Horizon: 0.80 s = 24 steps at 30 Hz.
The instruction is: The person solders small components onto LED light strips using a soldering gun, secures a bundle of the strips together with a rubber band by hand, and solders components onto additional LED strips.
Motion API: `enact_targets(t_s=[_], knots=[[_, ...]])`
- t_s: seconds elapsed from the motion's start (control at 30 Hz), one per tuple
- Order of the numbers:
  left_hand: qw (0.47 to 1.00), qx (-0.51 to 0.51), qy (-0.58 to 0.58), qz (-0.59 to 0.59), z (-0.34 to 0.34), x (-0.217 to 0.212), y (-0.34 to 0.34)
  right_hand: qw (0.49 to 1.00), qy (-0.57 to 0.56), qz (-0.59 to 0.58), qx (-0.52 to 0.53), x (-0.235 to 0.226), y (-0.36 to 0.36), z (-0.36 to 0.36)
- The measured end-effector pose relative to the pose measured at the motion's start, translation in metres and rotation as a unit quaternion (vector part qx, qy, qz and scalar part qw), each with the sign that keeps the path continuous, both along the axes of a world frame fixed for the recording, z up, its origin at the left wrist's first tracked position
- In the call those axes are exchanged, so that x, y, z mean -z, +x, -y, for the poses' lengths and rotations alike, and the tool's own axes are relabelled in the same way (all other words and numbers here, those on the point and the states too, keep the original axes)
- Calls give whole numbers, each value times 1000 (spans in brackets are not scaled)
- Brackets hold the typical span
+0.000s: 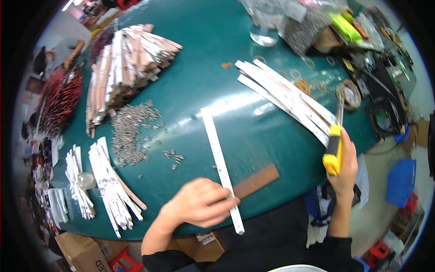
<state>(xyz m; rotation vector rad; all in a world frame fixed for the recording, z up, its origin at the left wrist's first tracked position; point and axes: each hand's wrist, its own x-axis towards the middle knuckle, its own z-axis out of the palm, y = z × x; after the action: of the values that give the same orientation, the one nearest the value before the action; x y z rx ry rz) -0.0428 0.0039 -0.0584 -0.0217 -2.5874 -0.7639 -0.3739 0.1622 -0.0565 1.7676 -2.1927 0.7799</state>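
Note:
A narrow white strip (217,156) lies lengthwise in front of me, its near end at the table edge. My left hand (199,204) closes over its lower part, thumb and fingers pinching it. Under the strip, a flat brown bar (257,181) sticks out to the right. In my right hand (346,167) is a yellow-and-black-handled tool (333,152) with a long metal shaft. Its tip points away from me, beside a round brown-rimmed dish (349,95) with silvery contents. A small metal piece (215,166) sits against the strip's left edge.
Small metal parts (131,131) lie heaped at left, near bundles of white strips (113,186) and a large strip stack (129,63). More white strips (290,97) lie at right by rubber bands (303,85). Plastic bags (281,11) fill the far right. A person (68,52) is at far left.

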Motion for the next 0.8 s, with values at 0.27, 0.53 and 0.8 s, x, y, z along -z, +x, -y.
enact_targets(t_s=[0.27, 0.53, 0.8], knots=[[992, 9, -127, -3, -15, 8, 7, 980, -35, 195, -8, -5, 59, -4], [963, -59, -232, -122, -11, -7, 20, 987, -60, 127, -72, -7, 83, 12], [882, -235, -380, -149, 8, -37, 51, 982, 14, 143, -120, -20, 121, 1]])
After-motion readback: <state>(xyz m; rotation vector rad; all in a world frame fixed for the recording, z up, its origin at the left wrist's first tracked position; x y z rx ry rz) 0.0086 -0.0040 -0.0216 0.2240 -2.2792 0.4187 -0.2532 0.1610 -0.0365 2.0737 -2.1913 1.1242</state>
